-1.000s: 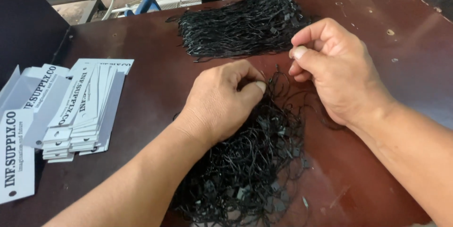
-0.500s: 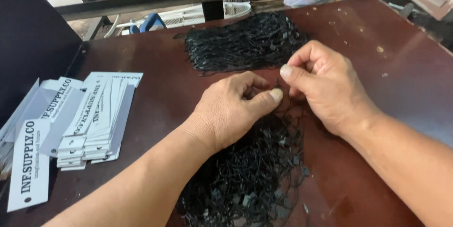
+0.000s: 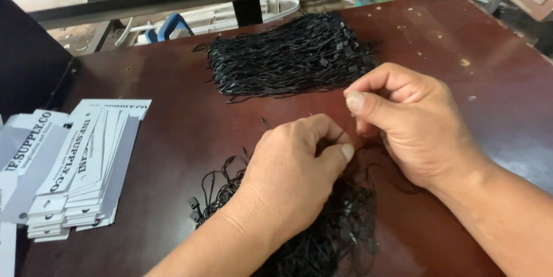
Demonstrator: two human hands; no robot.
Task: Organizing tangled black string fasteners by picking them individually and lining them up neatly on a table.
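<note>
Our left hand (image 3: 294, 173) and right hand (image 3: 412, 124) meet, fingertips closed on thin black strings pulled from the loose pile (image 3: 322, 236) beneath them on the tabletop (image 3: 184, 133). Risk: neighbouring loops snag, dragging a clump along.

Table (image 3: 173, 121): dark reddish-brown board, smooth, semi-glossy, with pale chips and specks. Near pile of cords (image 3: 340, 225): thin black matt string with small black plastic locks. Far bundle (image 3: 288, 58): same material. Stacked hang tags (image 3: 86, 167): white and grey card, matt, punched.
</note>
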